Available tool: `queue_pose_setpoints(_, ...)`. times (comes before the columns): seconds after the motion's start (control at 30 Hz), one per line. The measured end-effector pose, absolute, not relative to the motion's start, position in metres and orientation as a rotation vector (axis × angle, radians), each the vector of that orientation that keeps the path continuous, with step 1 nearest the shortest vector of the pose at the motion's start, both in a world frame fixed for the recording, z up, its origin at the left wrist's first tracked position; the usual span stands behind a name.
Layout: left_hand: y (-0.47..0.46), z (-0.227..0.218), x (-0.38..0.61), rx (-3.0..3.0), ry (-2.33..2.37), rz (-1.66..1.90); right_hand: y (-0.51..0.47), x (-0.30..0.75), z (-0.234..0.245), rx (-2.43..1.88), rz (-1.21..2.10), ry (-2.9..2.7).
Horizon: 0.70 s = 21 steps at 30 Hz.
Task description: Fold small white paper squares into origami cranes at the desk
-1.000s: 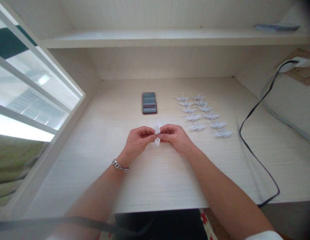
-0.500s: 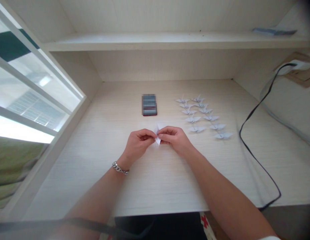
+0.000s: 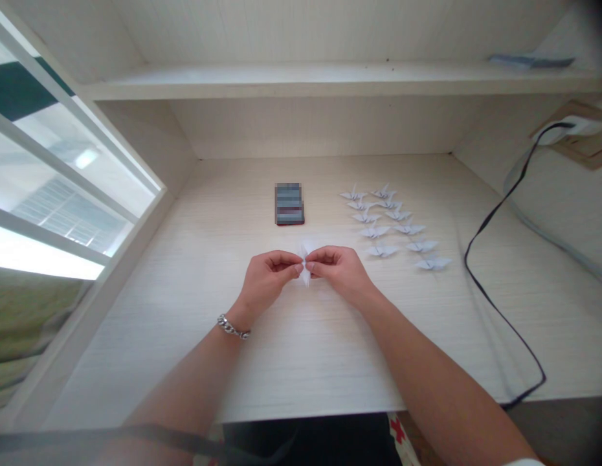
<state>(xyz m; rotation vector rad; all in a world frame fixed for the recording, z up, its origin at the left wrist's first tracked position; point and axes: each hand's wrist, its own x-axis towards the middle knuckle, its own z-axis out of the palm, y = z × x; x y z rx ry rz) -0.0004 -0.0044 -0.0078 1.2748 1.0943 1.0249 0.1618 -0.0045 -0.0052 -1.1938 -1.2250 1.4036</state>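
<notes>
Pinching a small white paper crane with both hands, the left hand and right hand coming in from either side, fingers curled and nearly meeting at the crane's middle. Not spread at all, just a tight little two-handed pinch, right around the folded paper, with the crane's tips poking out above and below the fingers. Holding all this near the middle of the surface, closer to the front edge than the back, and wearing a chain bracelet on the left wrist.

Lining up to the right of the hands, toward the back of the surface: roughly a dozen finished-looking paper cranes in two loose, slanted columns, all lying apart from the hands. Sitting near the back edge, behind the hands and left of those cranes: a phone, pixelated, so no telling what's on it. Snaking down the right side of the surface: a black cable, running from a wall plug near the back right corner and dropping over the front edge. Sitting up on a shelf above the surface, at its right end: some flat bluish papers. Letting in bright light along the left side: a window.
</notes>
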Motion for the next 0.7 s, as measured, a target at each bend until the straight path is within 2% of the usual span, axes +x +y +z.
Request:
queue_pose_setpoints(0.43,-0.003,-0.012,-0.002,1.258,1.138,1.007,-0.003,0.163,-0.016,-1.21,1.292,-1.425)
queue_pose_setpoints(0.7,-0.004,-0.01,0.001,1.169,1.112,1.053,-0.005,0.161,-0.016,-1.171,1.239,-1.348)
